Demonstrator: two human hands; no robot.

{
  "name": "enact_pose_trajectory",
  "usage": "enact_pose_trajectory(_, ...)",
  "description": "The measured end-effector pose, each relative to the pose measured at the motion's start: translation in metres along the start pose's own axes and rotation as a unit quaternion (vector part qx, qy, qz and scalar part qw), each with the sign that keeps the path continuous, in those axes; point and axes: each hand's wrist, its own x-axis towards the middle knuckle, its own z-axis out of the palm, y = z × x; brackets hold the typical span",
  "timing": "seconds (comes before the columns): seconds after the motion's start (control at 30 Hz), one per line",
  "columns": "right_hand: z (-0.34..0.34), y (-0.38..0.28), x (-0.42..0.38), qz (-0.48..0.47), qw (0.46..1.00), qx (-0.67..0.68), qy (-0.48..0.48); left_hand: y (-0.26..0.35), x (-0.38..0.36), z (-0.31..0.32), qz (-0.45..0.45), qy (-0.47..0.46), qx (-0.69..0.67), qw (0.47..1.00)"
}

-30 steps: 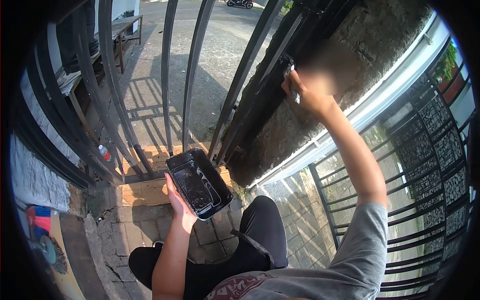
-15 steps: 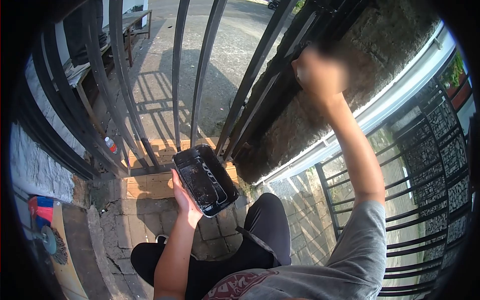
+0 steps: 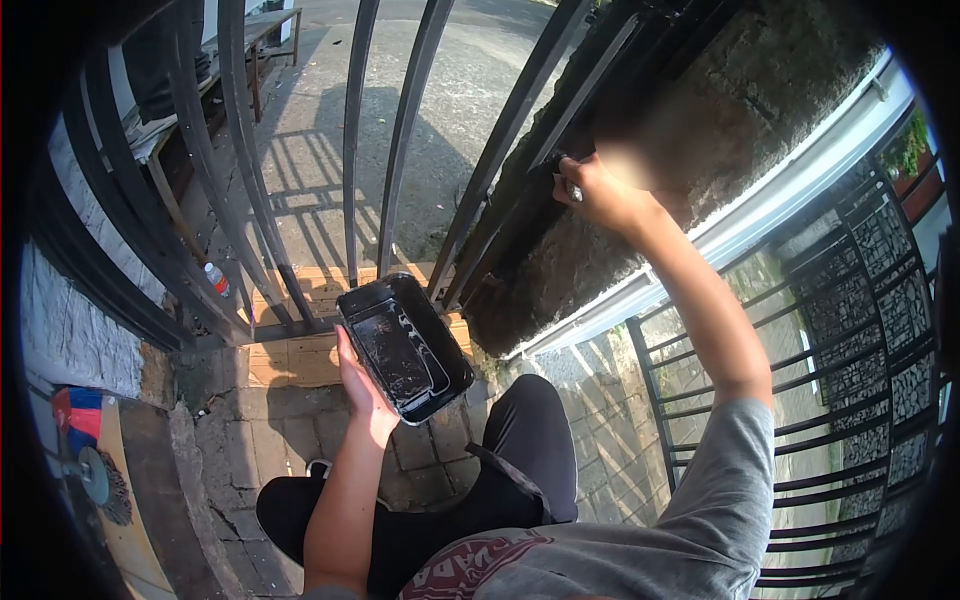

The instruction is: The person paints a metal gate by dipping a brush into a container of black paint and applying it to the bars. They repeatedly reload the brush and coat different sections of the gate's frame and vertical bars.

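My left hand (image 3: 366, 392) holds a black plastic paint tray (image 3: 405, 350) from its left side and underneath, tilted toward me. Wet-looking black paint and pale streaks cover the tray's inside. Up at the right, my right hand (image 3: 603, 195) is closed around what looks like a paintbrush (image 3: 574, 191); only its pale, smeared handle end shows, and the bristles are hidden. That hand is close to the black gate post (image 3: 545, 190) beside the rough wall. A blur covers the area just above its wrist.
Black vertical gate bars (image 3: 400, 140) stand in front of me. Flattened cardboard (image 3: 290, 362) lies under them. Beyond are a plastic bottle (image 3: 216, 280) and a bench (image 3: 250, 40). An angle grinder with a wire wheel (image 3: 115, 490) is at lower left. A white pipe (image 3: 700, 245) runs along the wall.
My right hand has moved down and left along the post, and the handle end now shows. The left hand and tray have shifted slightly up and left in view.
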Motion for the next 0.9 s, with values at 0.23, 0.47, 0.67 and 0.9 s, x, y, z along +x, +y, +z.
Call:
enact_pose_trajectory(0.23,-0.008,0.009,0.003,0.036,0.979,-0.073,0.185,-0.001,0.004,-0.007,-0.006,0.003,-0.006,1.0)
enact_pose_trajectory(0.47,0.033,-0.028,-0.009,0.042,0.993,-0.012,0.108,-0.004,0.006,-0.01,-0.032,-0.018,-0.048,0.998)
enact_pose_trajectory(0.67,0.049,-0.038,-0.013,0.018,1.0,-0.018,-0.014,-0.007,0.006,-0.015,-0.017,-0.027,-0.036,0.999)
enact_pose_trajectory(0.9,0.04,-0.032,-0.001,0.152,0.967,0.048,0.199,-0.005,0.007,-0.023,-0.005,-0.038,-0.032,0.999)
